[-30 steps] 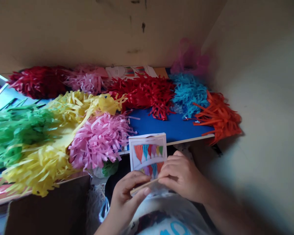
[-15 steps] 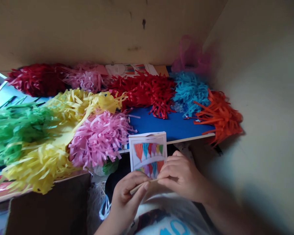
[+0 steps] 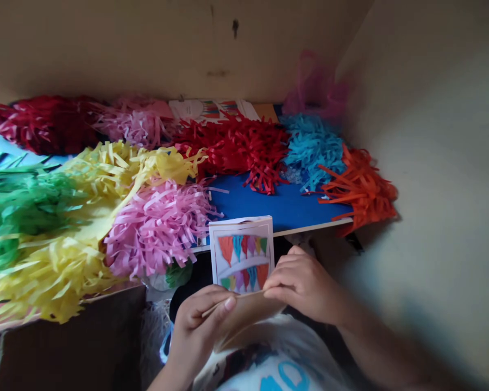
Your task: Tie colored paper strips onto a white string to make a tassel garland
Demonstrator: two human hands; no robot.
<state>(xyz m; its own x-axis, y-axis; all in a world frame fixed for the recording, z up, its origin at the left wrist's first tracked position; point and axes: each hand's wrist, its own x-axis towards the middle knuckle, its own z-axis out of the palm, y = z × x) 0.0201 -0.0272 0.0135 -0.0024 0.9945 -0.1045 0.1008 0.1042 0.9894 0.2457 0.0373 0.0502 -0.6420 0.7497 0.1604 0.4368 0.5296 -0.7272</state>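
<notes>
A white card (image 3: pixel 241 255) printed with two rows of coloured paper pennants stands upright between my hands. Its lower edge sits in a folded piece of brown kraft paper (image 3: pixel 246 315), which hides the card's bottom. My left hand (image 3: pixel 198 328) pinches the left end of the brown paper, with the thumb on top. My right hand (image 3: pixel 303 288) grips the card's lower right corner and the paper's upper edge with its fingertips. I cannot tell exactly how the card and paper join.
Fringed tissue-paper bunches in red, pink, yellow, green, turquoise and orange cover much of a blue board (image 3: pixel 277 209) beyond my hands. Printed sheets (image 3: pixel 212 109) and a pink translucent bag (image 3: pixel 318 92) lie behind them. Beige walls stand behind and right; a dark box (image 3: pixel 65 342) sits lower left.
The brown paper has opened from a narrow strip into a wider fold below the card. More of the card's lower pennant row shows. The whole view has shifted slightly left and upward.
</notes>
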